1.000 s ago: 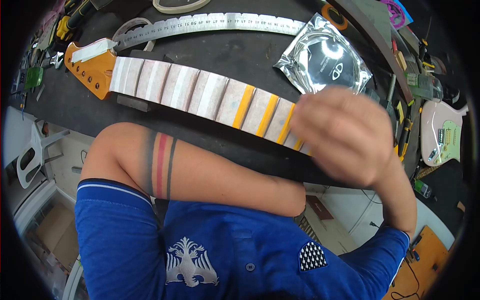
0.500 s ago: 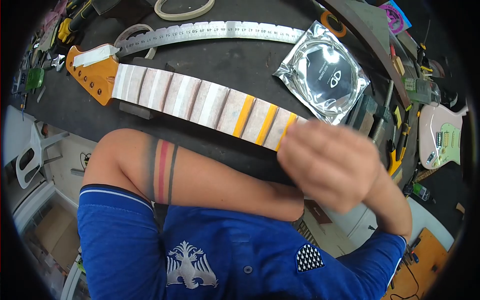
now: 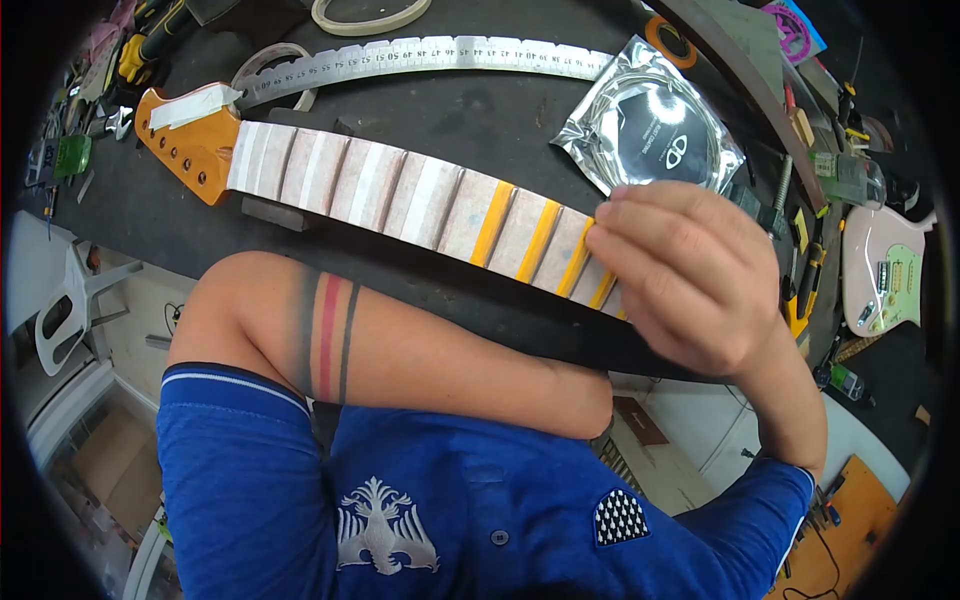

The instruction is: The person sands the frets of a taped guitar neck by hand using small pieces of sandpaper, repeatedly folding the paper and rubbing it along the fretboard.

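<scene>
A guitar neck lies slantwise on the dark bench, its orange headstock at the left. White and yellow tape strips cover its fretboard between the frets. My right hand is over the body end of the neck, fingers pressed together, fingertips at the fretboard's upper edge beside a yellow strip. Whatever it pinches is too hidden to name. My left forearm crosses below the neck, and the left hand itself does not show.
Behind the neck lie a curved steel ruler, tape rolls and a shiny string packet. Tools crowd both sides, with yellow-handled cutters at the right. A pale guitar body sits farther right.
My right hand first moved down towards me across the neck, then back up to its upper edge. It now shows more sharply. The left forearm has stayed nearly still.
</scene>
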`<state>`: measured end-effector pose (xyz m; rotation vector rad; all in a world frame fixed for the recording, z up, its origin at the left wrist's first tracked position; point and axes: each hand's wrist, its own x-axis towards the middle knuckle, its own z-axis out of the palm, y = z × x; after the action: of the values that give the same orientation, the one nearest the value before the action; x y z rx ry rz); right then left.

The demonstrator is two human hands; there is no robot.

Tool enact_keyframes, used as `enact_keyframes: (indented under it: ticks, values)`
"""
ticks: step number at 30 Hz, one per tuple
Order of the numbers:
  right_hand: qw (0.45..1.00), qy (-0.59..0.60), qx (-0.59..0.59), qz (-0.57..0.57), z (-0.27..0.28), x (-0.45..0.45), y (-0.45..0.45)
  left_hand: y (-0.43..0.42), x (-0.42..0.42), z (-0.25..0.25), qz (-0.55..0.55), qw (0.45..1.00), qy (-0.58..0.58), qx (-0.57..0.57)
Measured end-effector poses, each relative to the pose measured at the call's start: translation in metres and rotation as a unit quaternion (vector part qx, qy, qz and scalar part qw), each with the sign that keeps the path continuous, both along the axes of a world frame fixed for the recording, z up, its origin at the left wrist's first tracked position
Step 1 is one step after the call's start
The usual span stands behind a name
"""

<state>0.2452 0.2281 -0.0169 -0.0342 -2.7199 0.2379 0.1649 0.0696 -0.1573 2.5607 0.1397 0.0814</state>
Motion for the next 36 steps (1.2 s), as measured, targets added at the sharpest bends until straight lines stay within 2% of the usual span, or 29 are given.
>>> enact_keyframes:
  ticks: [13, 14, 18, 25, 27, 30, 32, 36]
  values:
    - [0.999, -0.014, 0.043, -0.006, 0.006, -0.004, -0.005, 0.0, 0.005, 0.001, 0.007, 1.0, -0.008, 0.009]
    - [0.998, 0.0, 0.059, 0.019, -0.002, -0.001, -0.02, 0.0, 0.003, 0.001, 0.01, 1.0, -0.009, 0.009]
    - [0.999, 0.007, 0.03, -0.025, -0.001, -0.002, 0.0, -0.002, 0.005, -0.001, 0.01, 1.0, -0.014, 0.006]
    - [1.0, -0.004, 0.009, -0.018, -0.001, -0.002, 0.006, -0.005, 0.005, -0.002, 0.015, 1.0, -0.02, 0.014]
    - [1.0, -0.005, 0.012, 0.009, -0.003, 0.002, -0.019, -0.006, 0.004, -0.003, 0.02, 0.999, -0.025, 0.017]
    - [0.998, -0.015, 0.024, -0.063, -0.003, 0.004, 0.002, -0.006, 0.002, -0.005, 0.014, 0.999, -0.023, 0.024]
    - [0.99, -0.033, -0.021, -0.133, 0.016, 0.001, 0.027, 0.001, 0.001, 0.007, -0.026, 0.998, 0.019, 0.05]
    - [0.962, 0.043, -0.194, -0.187, 0.03, 0.02, 0.0, -0.002, -0.006, 0.037, -0.005, 0.996, -0.09, 0.026]
